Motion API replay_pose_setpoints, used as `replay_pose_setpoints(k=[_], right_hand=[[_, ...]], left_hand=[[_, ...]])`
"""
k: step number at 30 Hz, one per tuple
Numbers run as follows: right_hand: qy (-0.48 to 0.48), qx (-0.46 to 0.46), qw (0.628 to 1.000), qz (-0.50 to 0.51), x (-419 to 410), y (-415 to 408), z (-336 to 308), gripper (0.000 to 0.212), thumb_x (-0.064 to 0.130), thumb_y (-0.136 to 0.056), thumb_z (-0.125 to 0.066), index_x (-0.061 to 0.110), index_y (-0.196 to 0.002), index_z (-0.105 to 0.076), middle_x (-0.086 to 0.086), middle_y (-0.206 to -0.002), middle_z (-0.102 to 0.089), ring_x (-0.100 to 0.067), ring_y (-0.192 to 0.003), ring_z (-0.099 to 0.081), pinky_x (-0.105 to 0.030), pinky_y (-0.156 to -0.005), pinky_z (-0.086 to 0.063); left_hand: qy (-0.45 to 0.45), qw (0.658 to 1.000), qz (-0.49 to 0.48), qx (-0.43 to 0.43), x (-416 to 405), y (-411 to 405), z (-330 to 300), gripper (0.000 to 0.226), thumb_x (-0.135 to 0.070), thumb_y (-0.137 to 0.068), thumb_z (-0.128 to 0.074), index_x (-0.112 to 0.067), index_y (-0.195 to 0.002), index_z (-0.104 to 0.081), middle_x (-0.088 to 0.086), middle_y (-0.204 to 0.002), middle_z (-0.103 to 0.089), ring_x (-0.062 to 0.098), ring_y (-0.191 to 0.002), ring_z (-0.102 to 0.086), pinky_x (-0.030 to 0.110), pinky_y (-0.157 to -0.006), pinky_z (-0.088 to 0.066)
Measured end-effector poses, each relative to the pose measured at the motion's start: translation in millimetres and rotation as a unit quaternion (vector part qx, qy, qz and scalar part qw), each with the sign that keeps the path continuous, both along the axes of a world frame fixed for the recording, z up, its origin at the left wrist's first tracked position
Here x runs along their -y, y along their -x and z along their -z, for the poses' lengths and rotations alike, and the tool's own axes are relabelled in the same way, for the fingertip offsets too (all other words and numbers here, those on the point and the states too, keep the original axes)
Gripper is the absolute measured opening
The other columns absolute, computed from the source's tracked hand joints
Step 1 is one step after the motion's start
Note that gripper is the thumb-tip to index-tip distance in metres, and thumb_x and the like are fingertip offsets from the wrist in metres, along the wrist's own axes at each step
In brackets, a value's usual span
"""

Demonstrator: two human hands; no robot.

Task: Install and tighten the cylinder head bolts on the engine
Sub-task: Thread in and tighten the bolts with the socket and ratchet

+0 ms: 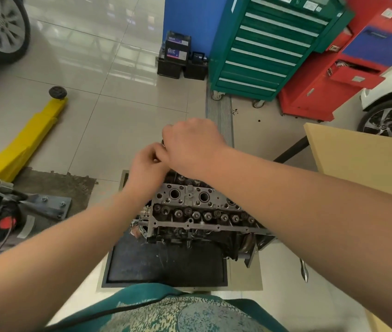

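From the head camera, the only view we had, we held both hands together above the far end of the engine (197,212), which sat on a dark tray (164,267) on the floor below us. Our left hand (146,168) had its fingers curled inward toward the right hand (191,147), and a small dark piece (163,142) showed just where the two sets of fingers met. We judged it to be a bolt head or a tool end, but it was too small and blurred to say which. Our right hand lay knuckles up, its fingers bent under and hidden, so how tightly they closed we could not tell.

The cylinder head (190,197) lay directly beneath our fingers, its open bores and row of valve parts facing up. We took it that the hands were raised over that far edge to pass or ready a bolt before lowering it into a hole. A metal handle (304,271) lay on the floor well behind our fingers, near our body.
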State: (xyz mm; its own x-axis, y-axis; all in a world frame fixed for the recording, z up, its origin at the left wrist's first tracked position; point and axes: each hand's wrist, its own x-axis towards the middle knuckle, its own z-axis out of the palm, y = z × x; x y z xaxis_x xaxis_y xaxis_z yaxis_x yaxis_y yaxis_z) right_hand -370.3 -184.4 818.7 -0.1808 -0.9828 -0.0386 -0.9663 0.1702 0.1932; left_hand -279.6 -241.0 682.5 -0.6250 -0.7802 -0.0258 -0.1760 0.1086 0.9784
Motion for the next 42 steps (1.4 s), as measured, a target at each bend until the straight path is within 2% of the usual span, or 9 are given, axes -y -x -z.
replay_pose_setpoints(k=[3,7,10,14,19,23,30,39,42], right_hand=[[-0.015,-0.031,0.999,0.01,1.4,-9.2,3.7,0.035,0.048,-0.106,-0.037,0.027,-0.083,-0.053,0.005,-0.064,-0.034,-0.023,-0.068,-0.046,-0.031,-0.049,-0.018],[-0.022,0.039,0.997,-0.069,3.6,-5.4,1.2,0.021,0.039,-0.103,-0.051,0.019,-0.111,-0.054,0.005,-0.076,-0.037,-0.022,-0.077,-0.046,-0.035,-0.055,-0.031],[-0.076,0.091,0.987,-0.111,4.1,10.3,-11.8,0.022,0.015,-0.094,-0.059,0.016,-0.115,-0.053,0.004,-0.082,-0.047,-0.022,-0.078,-0.053,-0.031,-0.054,-0.033],[-0.061,0.075,0.992,-0.083,4.6,14.3,-12.1,0.015,0.013,-0.093,-0.06,0.017,-0.101,-0.048,0.005,-0.072,-0.039,-0.026,-0.072,-0.048,-0.03,-0.048,-0.021],[-0.015,0.023,0.999,0.022,9.3,2.6,3.1,0.037,0.049,-0.107,-0.038,0.024,-0.084,-0.052,0.002,-0.066,-0.039,-0.027,-0.07,-0.049,-0.034,-0.054,-0.029],[-0.007,0.025,1.0,-0.005,10.8,-8.5,5.2,0.034,0.051,-0.105,-0.044,0.023,-0.089,-0.053,0.003,-0.064,-0.031,-0.025,-0.068,-0.045,-0.033,-0.048,-0.021],[-0.075,0.087,0.99,-0.08,6.7,14.3,-7.6,0.019,0.017,-0.093,-0.064,0.018,-0.102,-0.048,0.008,-0.073,-0.036,-0.021,-0.072,-0.048,-0.033,-0.054,-0.031],[0.001,0.062,0.997,0.056,14.3,-5.5,10.7,0.033,0.048,-0.104,-0.043,0.027,-0.082,-0.056,0.004,-0.065,-0.03,-0.026,-0.074,-0.045,-0.035,-0.058,-0.031],[-0.008,0.064,0.997,0.034,13.6,-0.2,3.3,0.026,0.045,-0.102,-0.051,0.021,-0.094,-0.052,0.005,-0.067,-0.03,-0.025,-0.073,-0.045,-0.032,-0.05,-0.023]], left_hand=[[-0.069,0.995,-0.067,-0.041,-28.3,2.7,13.3,0.016,-0.033,-0.08,-0.046,-0.035,-0.065,-0.044,-0.013,-0.052,-0.045,0.004,-0.049,-0.035,0.023,-0.043,-0.028],[0.006,0.987,-0.157,-0.038,-29.6,19.4,0.7,0.056,0.01,-0.088,-0.063,-0.044,-0.079,-0.048,-0.02,-0.068,-0.058,-0.004,-0.059,-0.055,0.021,-0.056,-0.048],[-0.068,0.996,0.061,0.0,8.2,15.4,-13.2,0.025,-0.014,-0.078,-0.069,-0.03,-0.072,-0.051,0.002,-0.067,-0.054,0.018,-0.059,-0.049,0.029,-0.053,-0.042],[-0.071,0.957,0.268,0.08,44.1,9.8,-25.1,0.016,-0.028,-0.072,-0.062,-0.016,-0.062,-0.058,-0.001,-0.057,-0.053,0.007,-0.05,-0.051,0.018,-0.056,-0.044],[-0.063,0.996,-0.056,0.002,-10.7,4.3,-7.0,0.006,-0.012,-0.084,-0.052,-0.013,-0.078,-0.052,0.008,-0.065,-0.06,0.016,-0.06,-0.053,0.031,-0.051,-0.04],[-0.064,0.981,-0.184,-0.012,-38.0,24.3,-12.8,0.037,0.0,-0.097,-0.053,-0.03,-0.076,-0.046,-0.015,-0.066,-0.05,-0.007,-0.05,-0.049,0.015,-0.047,-0.038],[-0.094,0.961,0.253,0.052,46.0,8.0,-29.4,0.014,-0.015,-0.072,-0.061,-0.003,-0.067,-0.056,0.012,-0.059,-0.05,0.018,-0.052,-0.043,0.021,-0.05,-0.04],[-0.04,0.988,-0.15,0.022,-33.7,23.1,-11.6,0.046,0.005,-0.095,-0.056,-0.037,-0.082,-0.047,-0.019,-0.073,-0.053,-0.008,-0.059,-0.053,0.017,-0.058,-0.042],[-0.028,0.994,-0.07,0.08,-12.1,23.3,-21.2,0.043,0.009,-0.093,-0.066,-0.029,-0.092,-0.046,-0.018,-0.081,-0.053,-0.002,-0.076,-0.06,0.01,-0.064,-0.045]])
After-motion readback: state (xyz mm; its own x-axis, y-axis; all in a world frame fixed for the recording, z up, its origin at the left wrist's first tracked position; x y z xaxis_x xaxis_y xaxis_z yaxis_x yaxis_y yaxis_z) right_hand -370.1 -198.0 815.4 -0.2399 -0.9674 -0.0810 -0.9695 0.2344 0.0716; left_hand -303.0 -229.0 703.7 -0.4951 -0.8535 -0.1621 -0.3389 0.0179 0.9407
